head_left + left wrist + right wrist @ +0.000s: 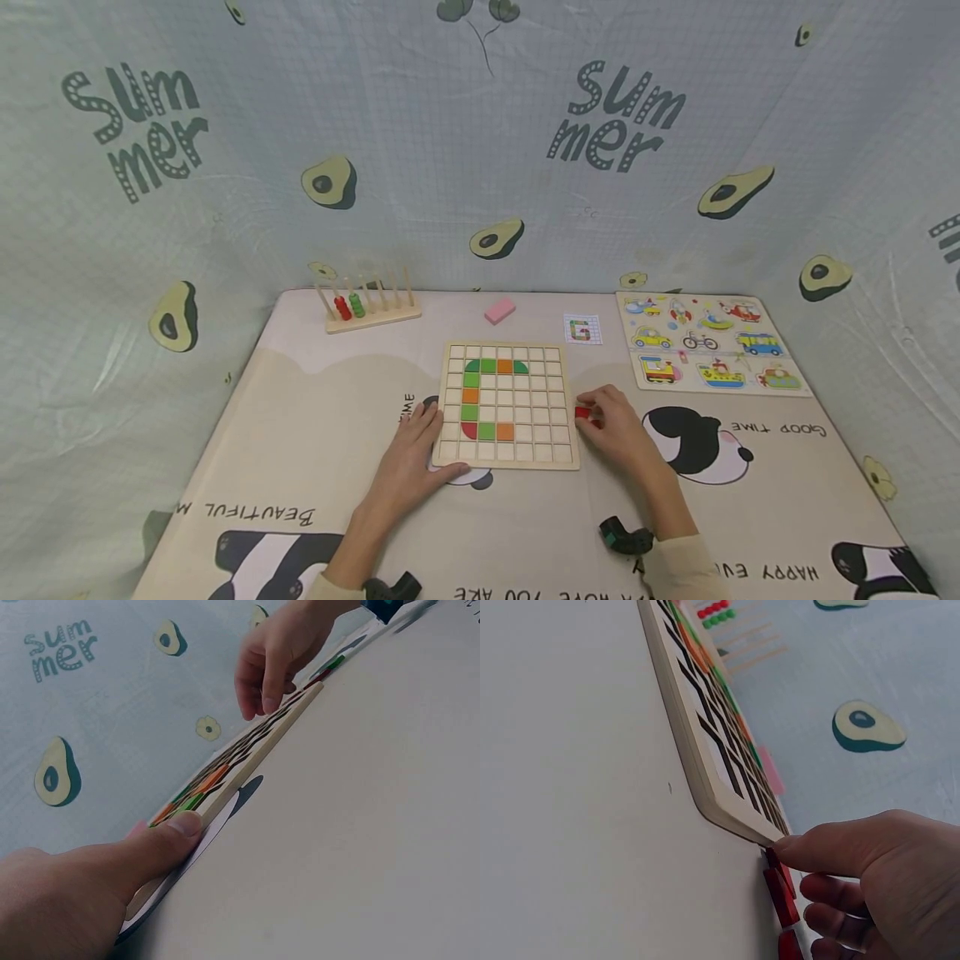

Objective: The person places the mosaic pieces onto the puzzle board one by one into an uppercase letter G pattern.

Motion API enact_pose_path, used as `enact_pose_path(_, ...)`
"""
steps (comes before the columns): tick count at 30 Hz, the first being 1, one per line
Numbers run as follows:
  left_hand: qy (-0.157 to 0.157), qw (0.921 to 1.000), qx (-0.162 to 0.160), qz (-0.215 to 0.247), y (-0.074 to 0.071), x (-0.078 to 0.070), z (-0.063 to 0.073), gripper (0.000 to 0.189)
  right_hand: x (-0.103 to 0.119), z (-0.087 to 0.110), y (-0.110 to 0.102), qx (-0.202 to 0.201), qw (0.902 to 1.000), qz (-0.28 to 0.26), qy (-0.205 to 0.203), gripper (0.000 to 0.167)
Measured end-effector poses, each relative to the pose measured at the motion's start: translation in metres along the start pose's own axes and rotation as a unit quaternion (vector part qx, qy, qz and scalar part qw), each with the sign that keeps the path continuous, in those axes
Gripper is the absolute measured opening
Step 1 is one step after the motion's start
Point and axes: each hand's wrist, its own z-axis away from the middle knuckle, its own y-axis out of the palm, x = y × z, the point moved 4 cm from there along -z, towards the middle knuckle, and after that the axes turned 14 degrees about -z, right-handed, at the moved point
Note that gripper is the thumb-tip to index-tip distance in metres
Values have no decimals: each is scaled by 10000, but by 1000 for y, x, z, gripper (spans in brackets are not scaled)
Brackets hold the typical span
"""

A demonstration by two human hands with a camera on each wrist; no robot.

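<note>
A square wooden grid board (534,451) lies flat on the table. Green, orange and red tiles sit in some of its cells, among them a red corner tile (469,430). My left hand (408,450) rests at the board's near left corner, fingers along the left side. Its thumb (184,823) lies on the near edge in the left wrist view. Just off the board's right side, my right hand (617,425) pinches a red tile (582,412) between thumb and fingers. More red pieces (781,897) lie under that hand in the right wrist view; its index fingertip is hidden there.
Behind the board lie a pink block (499,311) and a small card (582,329) with a coloured grid pattern. A bead rack (375,321) with red and green beads stands at back left. A vehicle picture board (708,342) lies at back right.
</note>
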Motion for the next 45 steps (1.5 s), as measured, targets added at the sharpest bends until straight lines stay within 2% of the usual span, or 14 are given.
enact_pose_path(14,-31,10000,51,11,0,0,0,98,-5,0,-3,157,9994,91,304,28)
enact_pose_path(24,-42,10000,82,9,0,-1,0,98,-3,-1,-4,168,9996,-100,222,20)
enact_pose_path(29,-40,10000,73,15,-1,-1,0,98,-4,0,-5,165,9991,-203,343,17)
enact_pose_path(38,-24,10000,33,6,-2,-1,0,97,-3,0,-7,87,9994,-121,328,19)
enact_pose_path(45,-21,10000,17,14,-2,-2,0,98,4,1,-7,19,9992,-286,293,20)
